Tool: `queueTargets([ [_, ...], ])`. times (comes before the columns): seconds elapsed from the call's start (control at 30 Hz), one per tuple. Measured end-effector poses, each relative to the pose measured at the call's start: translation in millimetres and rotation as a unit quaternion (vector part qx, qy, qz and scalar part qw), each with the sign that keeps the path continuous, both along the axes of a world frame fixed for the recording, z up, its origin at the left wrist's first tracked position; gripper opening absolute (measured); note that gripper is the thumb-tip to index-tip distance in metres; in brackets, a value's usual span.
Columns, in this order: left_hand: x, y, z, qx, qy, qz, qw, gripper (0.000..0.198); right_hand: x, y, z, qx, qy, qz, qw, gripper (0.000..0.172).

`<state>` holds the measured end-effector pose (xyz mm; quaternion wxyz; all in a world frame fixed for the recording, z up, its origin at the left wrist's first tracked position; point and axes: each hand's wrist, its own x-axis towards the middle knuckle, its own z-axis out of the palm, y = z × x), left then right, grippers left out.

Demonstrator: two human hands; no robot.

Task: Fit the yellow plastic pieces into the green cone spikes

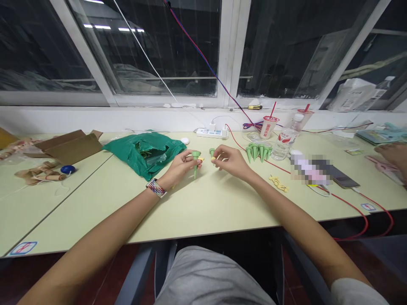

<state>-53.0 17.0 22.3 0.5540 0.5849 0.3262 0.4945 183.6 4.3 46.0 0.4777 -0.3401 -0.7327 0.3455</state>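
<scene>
My left hand (pixel 182 168) is closed around a green plastic spike (pixel 195 164), which points downward above the table. A small yellow plastic piece (pixel 201 159) sticks out sideways at its upper part, by the fingertips. To the right, my right hand (pixel 231 161) pinches another small yellow piece (pixel 213 159) between thumb and finger. Just behind those fingertips shows a green plastic part (pixel 212 151); whether it touches the hand I cannot tell. Several green spikes (pixel 259 151) stand grouped beyond my right hand. Several loose yellow pieces (pixel 279 184) lie to the right of my right forearm.
A torn green plastic bag (pixel 127 148) lies behind my left hand, beside an open cardboard box (pixel 68 146). At the right stand a water bottle (pixel 282 142) and a drink cup (pixel 269 127). A red cable (pixel 341 200) and phone (pixel 341 176) lie nearer. Another person's hand (pixel 394 154) is far right.
</scene>
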Motion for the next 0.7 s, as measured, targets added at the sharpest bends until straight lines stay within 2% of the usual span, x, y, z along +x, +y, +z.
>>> queueTargets([
  [0.1, 0.4, -1.0, -0.6, 0.004, -0.005, -0.009, 1.000, 0.041, -17.9, 3.7, -9.6, 0.010, 0.040, 0.009, 0.999, 0.020],
  [0.27, 0.4, 0.4, -3.9, -0.007, -0.013, -0.022, 1.000, 0.039, -17.8, 2.6, -23.4, 0.004, 0.068, -0.010, 0.998, 0.025],
  [0.5, 4.8, -5.0, -1.4, -0.022, -0.010, -0.032, 0.999, 0.037, -16.5, -5.3, -24.7, 0.000, 0.063, -0.013, 0.998, 0.023],
  [0.7, 11.2, -13.5, 2.0, -0.005, 0.012, -0.034, 0.999, 0.035, -17.0, -4.0, -29.0, 0.069, 0.004, -0.049, 0.996, 0.029],
])
